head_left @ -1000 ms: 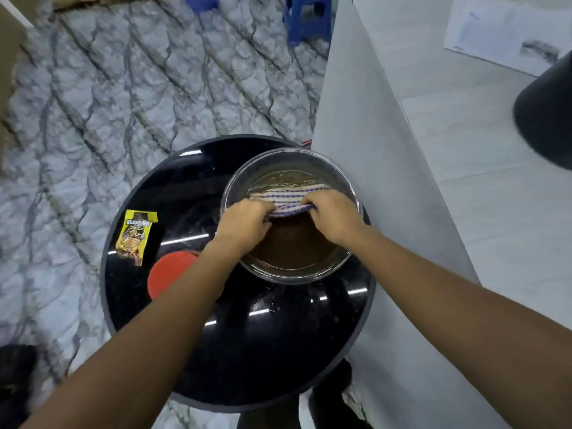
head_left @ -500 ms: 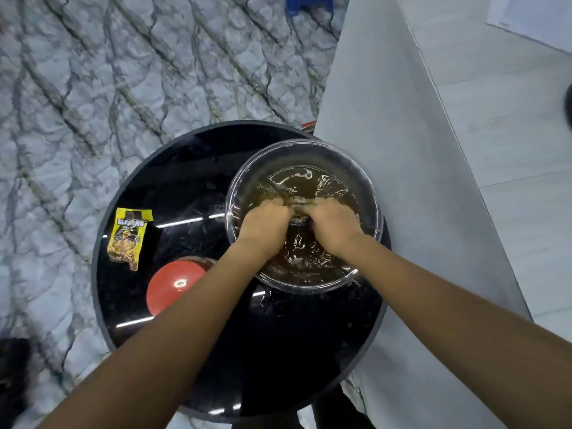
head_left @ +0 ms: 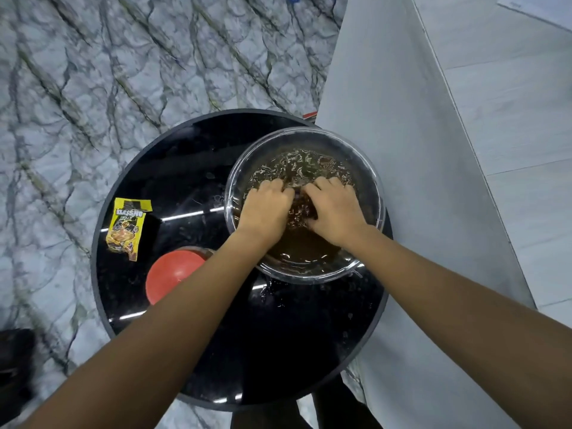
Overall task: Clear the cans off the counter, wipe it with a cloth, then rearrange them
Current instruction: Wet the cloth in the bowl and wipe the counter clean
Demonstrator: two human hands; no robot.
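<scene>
In the glass bowl (head_left: 305, 144) at the right side of the round black surface (head_left: 192, 162), both your hands are plunged into brown, rippling water. Your left hand (head_left: 266, 207) and right hand (head_left: 335, 212) sit knuckle to knuckle, fingers curled down and inward around a dark bunched mass between them, which seems to be the cloth (head_left: 301, 205); it is mostly under water and blurred, so you cannot see its pattern.

Count what lies on the surface: one bowl, one yellow sachet (head_left: 127, 227) lying flat near the left edge, and one red round lid or disc (head_left: 171, 275) just beside your left forearm, partly hidden by it. No cans are in view.

The bowl's right rim reaches almost to the surface's edge, close against a pale grey counter (head_left: 402, 150) that rises beside it. Water drops speckle the black top in front of the bowl. Bare black top shows at the far left and in the near half, under your forearms. Marble-patterned floor (head_left: 93, 72) surrounds the rest.
</scene>
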